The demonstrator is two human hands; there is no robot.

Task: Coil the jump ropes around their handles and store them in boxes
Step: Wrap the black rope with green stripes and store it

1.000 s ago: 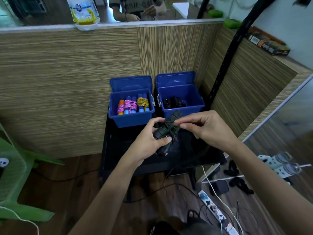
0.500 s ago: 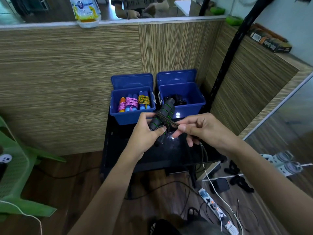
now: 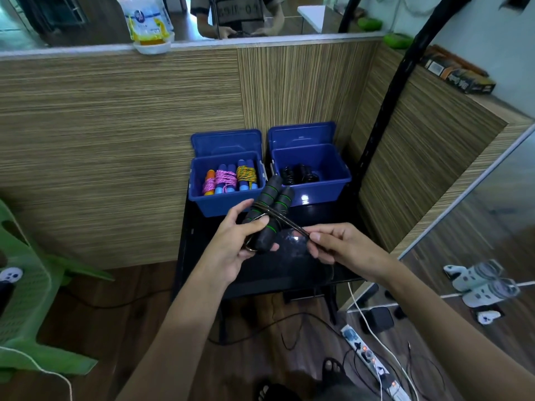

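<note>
My left hand (image 3: 236,247) grips a pair of black foam jump rope handles (image 3: 267,211) with green rings, held side by side and tilted up toward the boxes. A few turns of thin dark rope (image 3: 285,219) cross the handles and run to my right hand (image 3: 338,246), which pinches the rope taut just right of them. Behind stand two open blue boxes. The left box (image 3: 224,205) holds several coiled ropes with blue and orange handles. The right box (image 3: 337,183) holds coiled black ropes.
Both boxes sit at the back of a small black table (image 3: 289,273) against a wood-grain partition. A black pole (image 3: 385,111) rises right of the boxes. On the floor lie a power strip (image 3: 373,361) and cables; a green plastic chair (image 3: 26,299) stands left.
The handles rose and tilted up toward the boxes. My right hand drew the rope out to the right and lower, pulling it taut across the handles.
</note>
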